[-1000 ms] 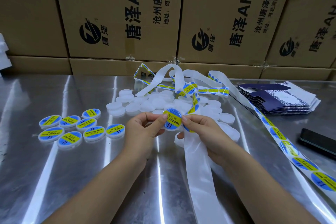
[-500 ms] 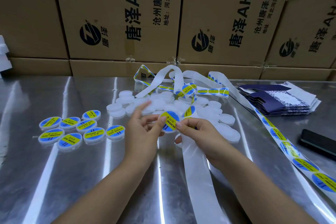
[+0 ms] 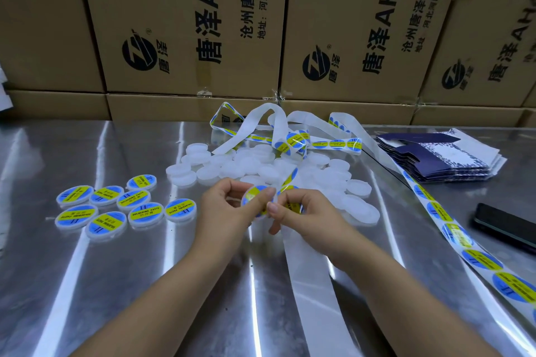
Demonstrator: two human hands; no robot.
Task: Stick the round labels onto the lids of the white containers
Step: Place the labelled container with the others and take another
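— Between the fingertips, what's held?
— Left hand (image 3: 227, 207) curls round a small round white plastic container (image 3: 257, 204), blue-and-yellow round label (image 3: 253, 193) up; right hand (image 3: 304, 213) pinches the white paper backing strip (image 3: 313, 284), thumb at the label's edge, probably smoothing it.
— Around them?
— Labelled containers (image 3: 116, 206) left, bare pile (image 3: 249, 166) behind, shiny steel table (image 3: 145, 284), brown cardboard cartons (image 3: 179, 23).

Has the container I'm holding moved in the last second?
Yes, slightly. The held container in the left hand has shifted left, closer to the labelled containers, which stayed put. The right hand pinches the label strip.
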